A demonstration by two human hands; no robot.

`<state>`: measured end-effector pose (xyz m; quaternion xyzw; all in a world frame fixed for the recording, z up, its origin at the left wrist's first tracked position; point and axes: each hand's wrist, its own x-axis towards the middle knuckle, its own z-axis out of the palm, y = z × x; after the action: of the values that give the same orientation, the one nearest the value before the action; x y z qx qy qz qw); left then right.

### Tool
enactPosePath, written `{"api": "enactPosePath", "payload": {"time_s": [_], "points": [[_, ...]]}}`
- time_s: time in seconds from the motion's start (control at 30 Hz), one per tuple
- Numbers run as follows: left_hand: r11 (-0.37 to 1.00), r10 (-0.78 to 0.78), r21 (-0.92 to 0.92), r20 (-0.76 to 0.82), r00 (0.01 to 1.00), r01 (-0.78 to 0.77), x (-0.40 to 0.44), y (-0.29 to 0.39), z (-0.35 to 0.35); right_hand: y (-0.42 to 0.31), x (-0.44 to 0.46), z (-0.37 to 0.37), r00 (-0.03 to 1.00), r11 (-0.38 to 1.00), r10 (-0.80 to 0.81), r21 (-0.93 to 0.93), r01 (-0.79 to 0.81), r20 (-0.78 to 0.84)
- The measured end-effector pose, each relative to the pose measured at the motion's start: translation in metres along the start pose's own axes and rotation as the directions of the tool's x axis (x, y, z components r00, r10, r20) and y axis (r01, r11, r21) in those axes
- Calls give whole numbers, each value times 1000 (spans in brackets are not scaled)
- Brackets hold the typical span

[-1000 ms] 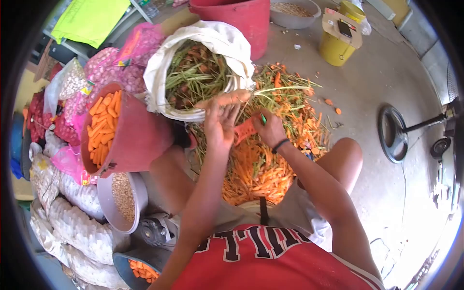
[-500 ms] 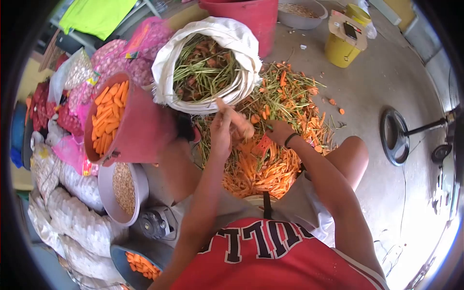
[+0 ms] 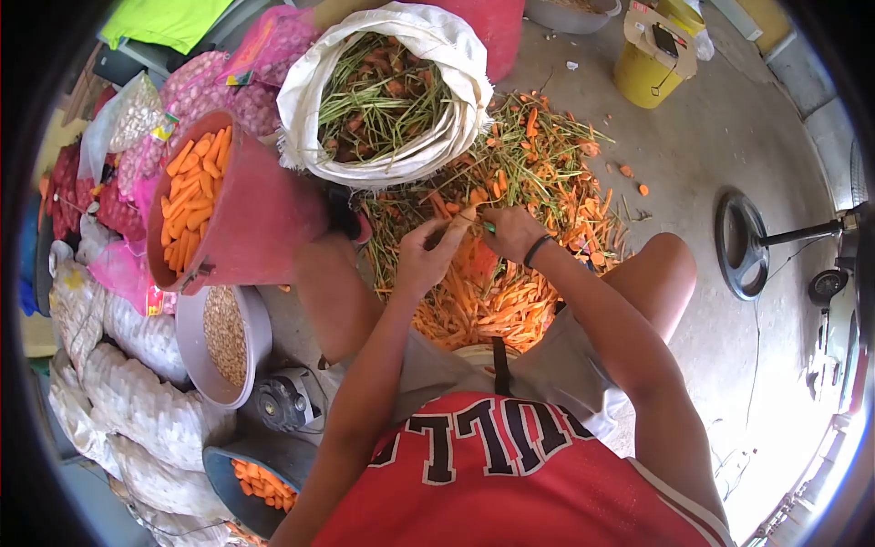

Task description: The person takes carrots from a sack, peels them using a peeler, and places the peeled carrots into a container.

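Observation:
My left hand [image 3: 436,253] has its fingers closed round a carrot [image 3: 463,219], whose end points toward my right hand. My right hand [image 3: 512,234] is closed on a small green-handled tool [image 3: 489,227] beside the carrot; its working end is hard to make out. Below and around both hands lies a heap of orange peelings [image 3: 497,305], mixed with green stalks farther off. A white sack [image 3: 296,96] of untrimmed carrots with stalks stands just beyond my left hand.
At left, a tilted red bucket [image 3: 273,223] holds peeled carrots, near a grey basin [image 3: 260,333] and white sacks [image 3: 146,410]. A blue-grey bucket [image 3: 219,469] with carrots stands lower left. A yellow bucket [image 3: 645,73] and a round black stand base [image 3: 740,244] are at right.
The carrot in my left hand has turned and come beside the tool in my right hand. The sack and buckets sit higher in the view than half a second ago.

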<state>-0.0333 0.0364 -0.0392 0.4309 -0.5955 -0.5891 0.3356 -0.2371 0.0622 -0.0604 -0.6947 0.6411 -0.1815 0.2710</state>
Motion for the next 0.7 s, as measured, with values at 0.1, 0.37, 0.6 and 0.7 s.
{"api": "enactPosePath", "payload": {"time_s": [0.1,0.37,0.6,0.7], "points": [[997,-15,-73,-25,1000,13,4,10,-3,22,12,6,985,990,124,-87,-114,118],[987,-100,125,-1,995,99,-1,2,-10,-26,-5,-2,997,999,0,44,-3,74],[939,-230,-283,-99,968,194,1,-2,-15,-14,6,-37,950,992,97,53,-117,297],[747,-340,-605,6,940,274,8,-16,-23,-13,6,-21,988,972,-107,199,128,-112]]}}
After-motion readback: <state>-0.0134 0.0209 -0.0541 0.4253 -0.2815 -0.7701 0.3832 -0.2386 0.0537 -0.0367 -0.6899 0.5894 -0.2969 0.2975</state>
